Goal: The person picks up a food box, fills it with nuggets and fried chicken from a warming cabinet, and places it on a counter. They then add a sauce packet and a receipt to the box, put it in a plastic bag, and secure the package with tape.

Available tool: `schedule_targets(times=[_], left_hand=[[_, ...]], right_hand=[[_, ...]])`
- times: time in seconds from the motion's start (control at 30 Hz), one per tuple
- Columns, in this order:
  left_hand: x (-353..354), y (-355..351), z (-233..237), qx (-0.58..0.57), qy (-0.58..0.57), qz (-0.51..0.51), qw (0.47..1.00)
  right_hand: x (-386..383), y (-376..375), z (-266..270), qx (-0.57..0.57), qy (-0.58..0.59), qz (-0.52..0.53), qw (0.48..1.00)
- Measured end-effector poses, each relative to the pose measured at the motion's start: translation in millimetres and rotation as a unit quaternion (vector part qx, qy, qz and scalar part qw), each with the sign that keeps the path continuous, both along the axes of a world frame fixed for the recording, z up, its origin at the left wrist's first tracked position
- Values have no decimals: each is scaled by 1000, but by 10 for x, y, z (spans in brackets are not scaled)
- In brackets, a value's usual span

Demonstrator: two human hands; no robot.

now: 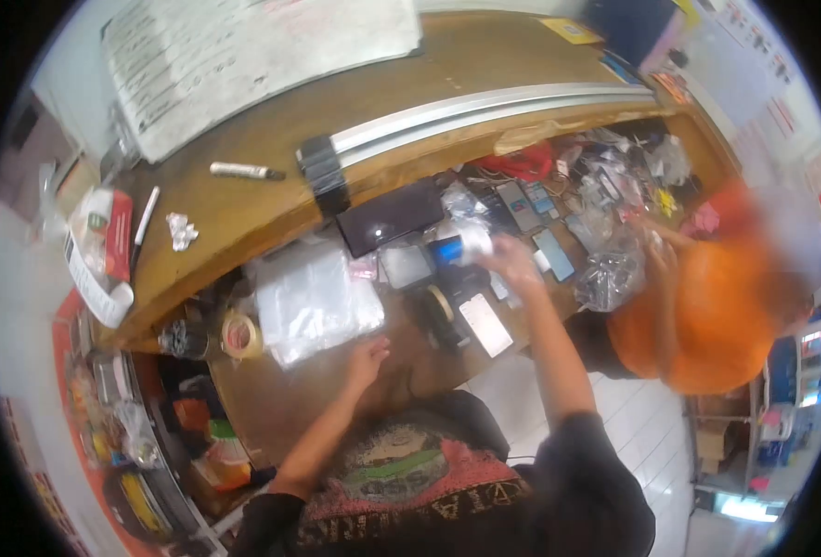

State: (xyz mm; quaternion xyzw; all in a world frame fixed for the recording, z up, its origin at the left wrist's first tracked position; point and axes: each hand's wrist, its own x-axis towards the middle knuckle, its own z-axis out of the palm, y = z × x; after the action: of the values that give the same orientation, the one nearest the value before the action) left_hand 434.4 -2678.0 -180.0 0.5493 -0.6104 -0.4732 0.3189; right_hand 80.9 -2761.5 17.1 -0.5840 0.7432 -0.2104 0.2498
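My right hand (512, 262) reaches forward over the wooden desk (280, 399) and grips a small white object (478, 241), blurred by motion, above several phones (553, 252) laid flat. My left hand (366, 360) rests on the desk with its fingers loosely apart, holding nothing, just below a stack of clear plastic bags (313, 302). A white phone (485, 324) and a roll of dark tape (436, 304) lie between my two hands.
A person in an orange shirt (707, 316) works at the right, hands in a clear bag (610, 278). A tape roll (240, 335) sits at the left. A raised counter (271, 186) behind carries a marker (241, 171), pen and papers (243, 56).
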Motion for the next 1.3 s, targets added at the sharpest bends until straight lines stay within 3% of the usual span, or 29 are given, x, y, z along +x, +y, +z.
schedule_targets(times=[0.07,0.17,0.23,0.33,0.47,0.53,0.57,0.6,0.67,0.7,0.73,0.83,0.87,0.93,0.97,1.03,1.13,1.3], left_hand=[[25,57,49,-30,-21,-23,999],[72,-43,78,-39,-66,-55,996],[87,-75,-51,-96,-113,-76,986],[91,-152,10,-16,-161,-103,981],[133,-57,68,-61,-55,-25,996],[238,21,105,-40,55,-16,998],[288,12,270,156,128,-6,979],[526,143,353,158,200,8,967],[854,271,483,149,162,42,975],[1042,368,518,137,140,84,977],[1272,477,547,125,118,125,977],[2066,784,683,84,60,225,969],[2285,872,958,86,2,257,963],[2970,1077,694,53,-154,259,952],[3131,1099,972,86,-242,258,931],[3697,1117,840,73,-326,239,912],[4212,853,993,37,-288,248,924],[4825,118,1319,-52,-355,217,908]], right_hand=[[-104,345,-74,59,-216,3,975],[5,607,-471,108,-240,-84,961],[421,815,-430,23,-185,-48,981],[1026,1045,-227,-52,-179,63,980],[1260,1209,-189,-16,-432,-95,897],[1233,1216,38,-33,-336,-114,935],[1013,1264,-392,-55,-141,-93,984],[1060,1252,-209,-60,-273,-114,953],[1091,1290,-171,-93,-342,-120,927],[1025,1341,-339,-118,-256,-122,952],[1179,1342,-47,-93,-298,-130,941],[1354,1378,84,-66,-255,-141,954],[1406,1402,160,-53,-249,-155,955],[1410,1419,54,-72,-270,-124,952],[1433,1429,18,-81,-281,-108,950],[1563,1460,109,-99,-264,-109,953],[1685,1564,85,-108,-296,-118,942],[1964,1812,92,-112,-327,-171,923]])
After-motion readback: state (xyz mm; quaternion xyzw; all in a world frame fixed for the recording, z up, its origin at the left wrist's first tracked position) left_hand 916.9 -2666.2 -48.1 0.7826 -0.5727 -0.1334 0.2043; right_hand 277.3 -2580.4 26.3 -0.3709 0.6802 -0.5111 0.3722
